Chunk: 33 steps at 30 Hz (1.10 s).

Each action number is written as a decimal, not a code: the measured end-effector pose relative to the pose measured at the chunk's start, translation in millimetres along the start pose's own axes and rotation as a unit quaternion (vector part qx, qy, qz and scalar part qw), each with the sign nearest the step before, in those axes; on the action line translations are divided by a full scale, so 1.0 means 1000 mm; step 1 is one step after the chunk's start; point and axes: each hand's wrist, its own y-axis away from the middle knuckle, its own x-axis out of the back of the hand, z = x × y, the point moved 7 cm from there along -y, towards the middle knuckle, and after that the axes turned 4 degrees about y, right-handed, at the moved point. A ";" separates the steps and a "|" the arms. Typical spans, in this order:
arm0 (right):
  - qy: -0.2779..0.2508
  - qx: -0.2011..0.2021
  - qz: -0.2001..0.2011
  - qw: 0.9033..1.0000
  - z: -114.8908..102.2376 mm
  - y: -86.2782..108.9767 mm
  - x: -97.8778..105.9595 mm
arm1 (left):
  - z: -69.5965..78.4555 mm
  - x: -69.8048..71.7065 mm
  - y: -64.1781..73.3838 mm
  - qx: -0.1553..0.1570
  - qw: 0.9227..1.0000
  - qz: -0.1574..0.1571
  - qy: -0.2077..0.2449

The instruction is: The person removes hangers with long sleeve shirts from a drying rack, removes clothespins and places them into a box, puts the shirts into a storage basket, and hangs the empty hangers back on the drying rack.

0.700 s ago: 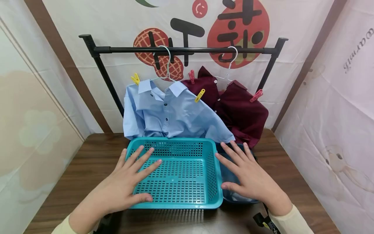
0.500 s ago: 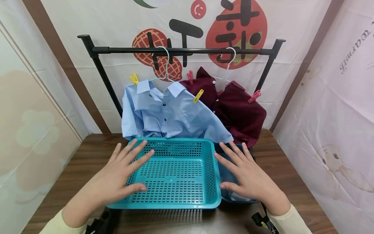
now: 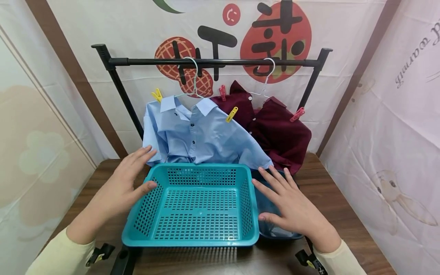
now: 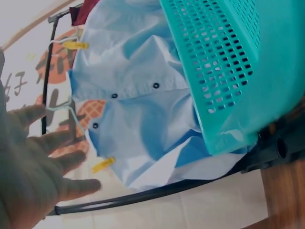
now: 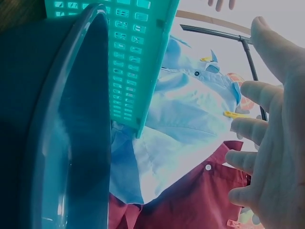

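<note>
A teal plastic basket (image 3: 201, 243) with slotted sides stands on the table, nothing lying in it. My left hand (image 3: 120, 183) is over its left rim, holding nothing, fingers extended and thumb apart. Spread above the dark blue basin (image 3: 269, 202) at the basket's right is my right hand (image 3: 287, 204), also holding nothing. Behind the basket a light blue shirt (image 3: 206, 133) hangs on a hanger, with yellow clothespins (image 3: 232, 114) at its shoulders. Partly hidden by it, a maroon shirt (image 3: 282, 133) hangs to the right with red clothespins (image 3: 297, 114).
A black rack with a horizontal rail (image 3: 220, 62) carries both hangers. The wooden table (image 3: 343, 233) extends to either side of the basket. Printed cloth (image 3: 130, 23) hangs behind and at the sides.
My left hand has moved left and up, from over the basket's inside to its left edge, turning more sideways. My right hand stays almost still. The head view has shifted slightly.
</note>
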 end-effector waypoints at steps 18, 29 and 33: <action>-0.001 -0.020 -0.006 1.000 0.006 0.000 -0.001 | -0.059 0.042 -0.048 0.170 0.958 0.180 0.143; -0.008 -0.019 0.008 1.000 0.004 -0.002 0.001 | -0.095 0.064 -0.078 0.245 0.931 0.221 0.158; -0.009 -0.022 0.006 1.000 0.004 -0.001 0.003 | -0.107 0.064 -0.087 0.264 0.923 0.223 0.168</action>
